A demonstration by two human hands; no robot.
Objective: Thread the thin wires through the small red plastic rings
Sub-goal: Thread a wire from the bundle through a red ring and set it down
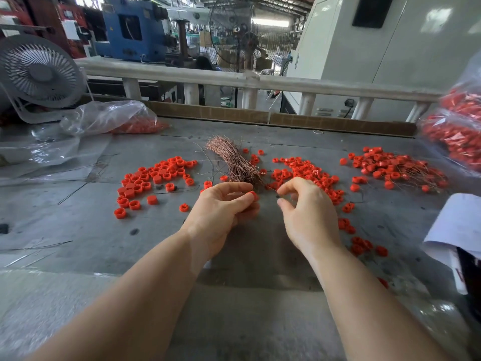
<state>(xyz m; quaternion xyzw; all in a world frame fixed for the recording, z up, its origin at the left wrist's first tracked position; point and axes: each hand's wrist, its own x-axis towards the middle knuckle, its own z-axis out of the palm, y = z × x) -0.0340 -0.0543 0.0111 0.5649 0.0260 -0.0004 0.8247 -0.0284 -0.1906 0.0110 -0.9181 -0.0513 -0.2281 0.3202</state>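
I can read no text anywhere from where I sit. The blue machine (132, 29) at eleven o'clock carries a small yellow sticker, and the red cabinet (69, 24) beside it holds a white sheet, but any lettering on either is too small and blurred for me to make out. The white machine housing (377, 48) at one o'clock shows none.

Grey workbench (86, 225) bears red rings (156, 178), wire bundle (234, 160).

Wire bundle (235, 162) lies between two ring piles (156, 178) (304, 175).
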